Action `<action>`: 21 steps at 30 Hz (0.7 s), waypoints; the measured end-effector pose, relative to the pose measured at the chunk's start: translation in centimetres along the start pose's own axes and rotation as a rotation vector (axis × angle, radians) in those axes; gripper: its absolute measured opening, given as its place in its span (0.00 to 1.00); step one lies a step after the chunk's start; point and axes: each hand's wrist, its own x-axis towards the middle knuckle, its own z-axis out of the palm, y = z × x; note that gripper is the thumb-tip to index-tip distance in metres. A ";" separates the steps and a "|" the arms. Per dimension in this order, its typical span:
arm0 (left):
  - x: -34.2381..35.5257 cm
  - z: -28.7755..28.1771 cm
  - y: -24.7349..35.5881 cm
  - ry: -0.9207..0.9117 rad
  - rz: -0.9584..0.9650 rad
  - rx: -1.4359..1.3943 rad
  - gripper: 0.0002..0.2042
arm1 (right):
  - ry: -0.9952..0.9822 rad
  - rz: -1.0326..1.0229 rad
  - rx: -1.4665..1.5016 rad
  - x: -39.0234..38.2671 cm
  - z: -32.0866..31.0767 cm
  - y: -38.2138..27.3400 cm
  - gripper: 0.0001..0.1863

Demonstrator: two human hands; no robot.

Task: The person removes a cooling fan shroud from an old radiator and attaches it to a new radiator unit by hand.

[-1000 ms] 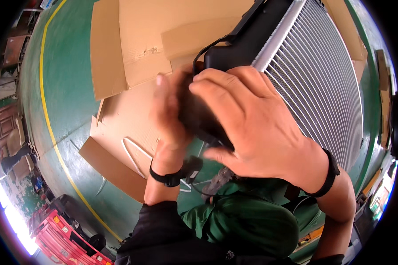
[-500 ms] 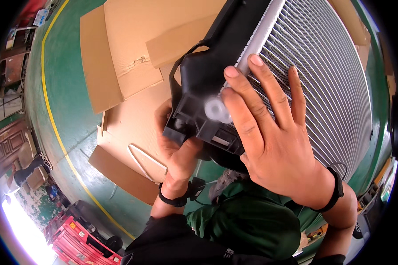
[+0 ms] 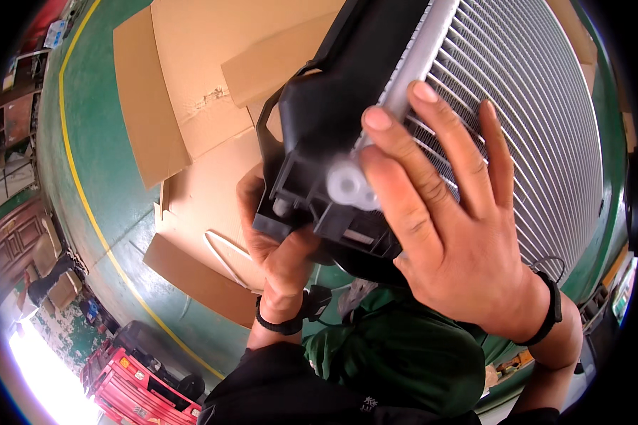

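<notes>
A car radiator stands tilted in front of me, with silvery fins and a black plastic tank along its left side. My left hand wraps round the tank's near lower corner, its thumb in front and its fingers partly behind. A translucent white plastic plug sits at the tank's end and looks blurred. My right hand has its bent index finger against this plug; the thumb is hidden underneath. The other three fingers reach over the metal edge and fins, spread apart.
Opened cardboard lies on the green floor beyond the radiator, with a pale bent strip on it. A yellow line curves along the floor at left. A red vehicle is at lower left, wooden furniture at far left.
My right hand has shifted slightly right and down against the plug, its fingers a little further apart. The left hand keeps its hold; the tank end appears slightly further left.
</notes>
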 end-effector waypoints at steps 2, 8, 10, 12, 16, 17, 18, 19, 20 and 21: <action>0.0 0.0 0.3 0.002 -0.019 0.034 0.34 | -0.004 -0.014 -0.014 0.2 0.7 -0.5 0.31; -0.2 0.6 0.6 0.112 -0.032 0.067 0.37 | -0.052 -0.030 0.002 0.0 0.6 -0.7 0.38; -0.1 0.2 0.5 0.103 -0.047 0.087 0.37 | -0.041 -0.035 0.004 -0.1 0.7 -0.7 0.40; -0.2 0.0 0.4 0.107 -0.066 0.109 0.37 | -0.070 -0.026 0.010 -0.4 0.1 -0.7 0.41; 0.0 0.1 0.9 0.026 -0.063 0.038 0.39 | -0.104 -0.036 0.022 -0.3 0.0 -0.5 0.44; 0.3 0.1 1.1 -0.041 -0.061 -0.004 0.39 | -0.101 -0.029 0.011 -0.5 -0.4 -0.3 0.45; 0.5 0.2 1.6 -0.057 -0.083 0.008 0.39 | -0.134 -0.020 0.044 -0.6 -1.0 -0.1 0.45; 0.7 0.5 2.0 -0.074 -0.107 0.022 0.40 | -0.166 -0.010 0.079 -0.7 -1.7 0.3 0.45; 1.0 0.1 2.4 -0.143 -0.124 0.033 0.43 | -0.193 0.022 0.184 -0.9 -2.5 0.5 0.44; 1.4 -0.4 2.2 -0.153 -0.094 0.019 0.40 | -0.218 0.056 0.290 -1.2 -3.5 1.1 0.44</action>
